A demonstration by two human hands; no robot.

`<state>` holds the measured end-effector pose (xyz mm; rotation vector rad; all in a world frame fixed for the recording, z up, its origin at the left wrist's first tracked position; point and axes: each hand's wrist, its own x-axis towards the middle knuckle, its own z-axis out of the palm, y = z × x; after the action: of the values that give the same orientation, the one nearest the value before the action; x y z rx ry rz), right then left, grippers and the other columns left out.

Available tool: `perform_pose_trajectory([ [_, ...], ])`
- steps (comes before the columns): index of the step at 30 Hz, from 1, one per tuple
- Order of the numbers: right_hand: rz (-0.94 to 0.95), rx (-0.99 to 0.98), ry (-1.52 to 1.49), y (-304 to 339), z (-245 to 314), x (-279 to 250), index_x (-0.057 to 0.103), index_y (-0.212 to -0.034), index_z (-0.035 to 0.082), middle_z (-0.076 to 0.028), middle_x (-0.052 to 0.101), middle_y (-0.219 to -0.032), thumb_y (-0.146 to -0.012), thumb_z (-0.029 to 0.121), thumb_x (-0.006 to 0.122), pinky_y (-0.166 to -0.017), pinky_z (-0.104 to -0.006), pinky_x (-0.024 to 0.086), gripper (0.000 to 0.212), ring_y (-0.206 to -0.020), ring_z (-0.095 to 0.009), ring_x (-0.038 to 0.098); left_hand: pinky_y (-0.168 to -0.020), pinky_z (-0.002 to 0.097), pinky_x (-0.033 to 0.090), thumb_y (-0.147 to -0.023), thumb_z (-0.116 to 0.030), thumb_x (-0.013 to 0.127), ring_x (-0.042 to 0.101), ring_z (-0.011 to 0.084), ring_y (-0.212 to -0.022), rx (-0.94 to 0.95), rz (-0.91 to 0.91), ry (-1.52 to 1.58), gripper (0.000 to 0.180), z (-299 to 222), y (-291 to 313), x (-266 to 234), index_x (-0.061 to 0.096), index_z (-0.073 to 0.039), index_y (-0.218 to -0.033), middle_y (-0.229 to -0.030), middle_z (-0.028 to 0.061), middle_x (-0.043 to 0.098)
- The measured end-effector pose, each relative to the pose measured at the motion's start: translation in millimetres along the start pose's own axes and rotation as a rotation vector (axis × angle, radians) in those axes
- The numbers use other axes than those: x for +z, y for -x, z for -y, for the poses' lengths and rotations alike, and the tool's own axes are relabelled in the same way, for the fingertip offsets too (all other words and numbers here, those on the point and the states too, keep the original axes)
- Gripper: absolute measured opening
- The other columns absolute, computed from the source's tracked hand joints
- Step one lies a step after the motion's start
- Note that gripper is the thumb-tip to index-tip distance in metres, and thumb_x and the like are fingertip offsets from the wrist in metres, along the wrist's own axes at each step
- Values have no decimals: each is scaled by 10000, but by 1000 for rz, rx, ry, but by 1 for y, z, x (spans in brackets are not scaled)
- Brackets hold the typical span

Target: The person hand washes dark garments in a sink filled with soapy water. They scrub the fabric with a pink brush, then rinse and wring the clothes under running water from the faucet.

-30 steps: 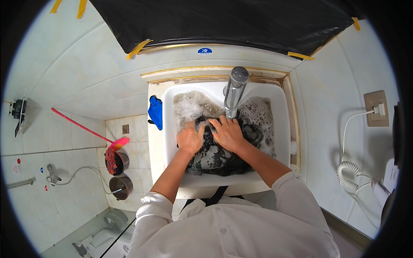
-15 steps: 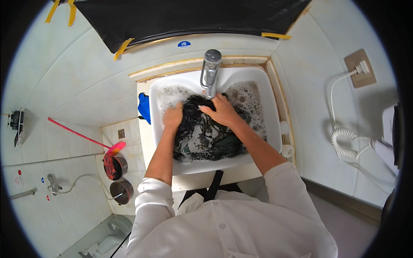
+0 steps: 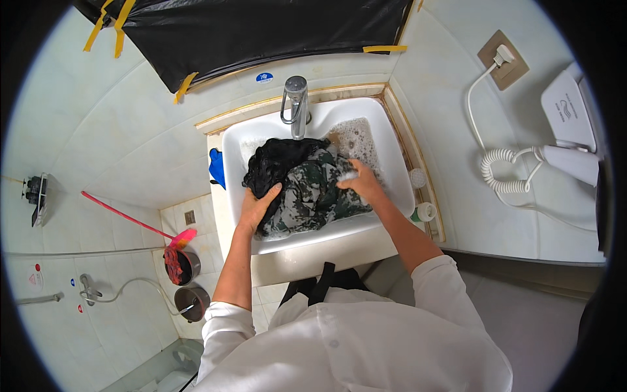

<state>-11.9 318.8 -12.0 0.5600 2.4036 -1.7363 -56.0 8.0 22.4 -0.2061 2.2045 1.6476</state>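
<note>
A wet camouflage garment [image 3: 307, 189] in grey, green and black lies bunched in a white sink [image 3: 403, 173] of soapy water. Black cloth [image 3: 277, 157] is heaped over its far left part. At the near left of the bundle, my left hand [image 3: 257, 208] is closed on the garment, thumb on top and the other fingers partly hidden. On the right side my right hand [image 3: 363, 184] grips the same garment, with white foam by its fingers. The chrome faucet [image 3: 297, 111] stands just beyond the cloth.
A blue cloth [image 3: 217, 168] hangs at the counter's left edge. White cups [image 3: 426, 212] stand along the right ledge. Two buckets [image 3: 192, 303] and a pink-handled tool [image 3: 130, 215] are on the left. A hair dryer [image 3: 568, 162] with a coiled cord hangs right.
Both hands have come nearer to me, away from the faucet, and grip the garment's sides. The bundle is spread differently, with the black cloth raised at left. The view has shifted slightly.
</note>
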Motion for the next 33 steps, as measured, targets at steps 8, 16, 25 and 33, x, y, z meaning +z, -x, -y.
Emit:
perform_pose_trajectory([
  [8, -16, -165, -154, 0, 98, -26, 621, -1291, 6, -153, 674, -1097, -656, 7, 815, -894, -351, 486, 664, -1025, -235, 618, -1012, 348, 487, -792, -497, 810, 613, 258, -1161, -309, 112, 485, 879, 3, 14, 9, 484, 41, -1405, -1323, 170, 601],
  [16, -81, -521, 249, -4, 100, -40, 683, -1030, 88, -65, 618, -1020, -663, -176, 611, -926, -336, 457, 458, -1067, -276, 605, -914, 349, 549, -840, -478, 774, 666, 240, -1055, -437, 103, 623, 702, 19, 20, 8, 573, -8, -1321, -1244, 123, 659],
  [25, -530, -729, 1109, 35, 58, -41, 619, -1333, 148, -98, 551, -1248, -794, -10, 643, -913, -441, 467, 562, -1144, -370, 527, -918, 422, 516, -821, -407, 801, 631, 354, -1082, 112, -171, -678, 694, -16, 39, -10, 543, 78, -1245, -1209, 237, 629],
  [33, -281, -291, 398, 62, 63, 50, 455, -1361, 92, -189, 427, -1211, -782, 235, 800, -939, -412, 462, 690, -1051, -364, 530, -968, 438, 443, -839, -144, 734, 568, 353, -1138, 935, 2, -800, 350, -53, 5, 26, 660, -69, -1173, -1251, 124, 619],
])
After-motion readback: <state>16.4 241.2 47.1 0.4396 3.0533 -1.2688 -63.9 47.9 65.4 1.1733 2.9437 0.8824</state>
